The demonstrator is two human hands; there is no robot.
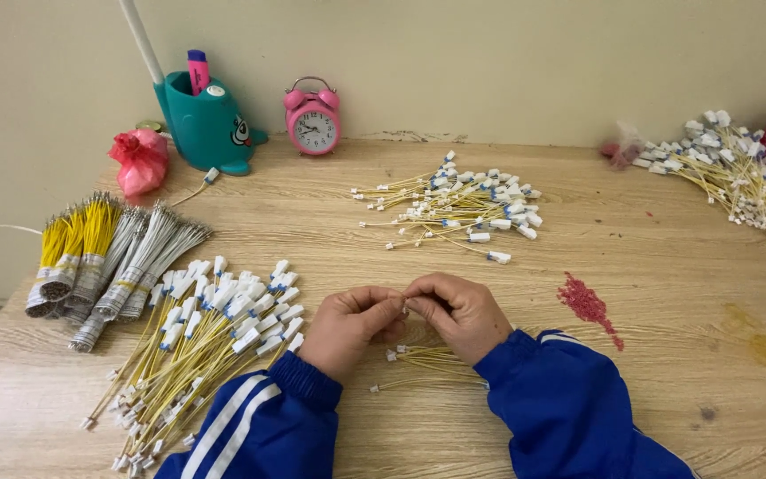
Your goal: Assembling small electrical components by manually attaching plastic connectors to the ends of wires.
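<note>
Both hands meet at table centre, left hand (347, 324) and right hand (458, 312) pinching a small wire (404, 306) end between fingertips, so it seems wise to keep the grip tight, close over the loose wires (427, 362) beneath the wrists.

A pink alarm clock (313, 120) stands beside a teal pen holder (207, 124).

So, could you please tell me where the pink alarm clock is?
In the head view, the pink alarm clock stands against the wall, just right of the teal pen holder.
</note>
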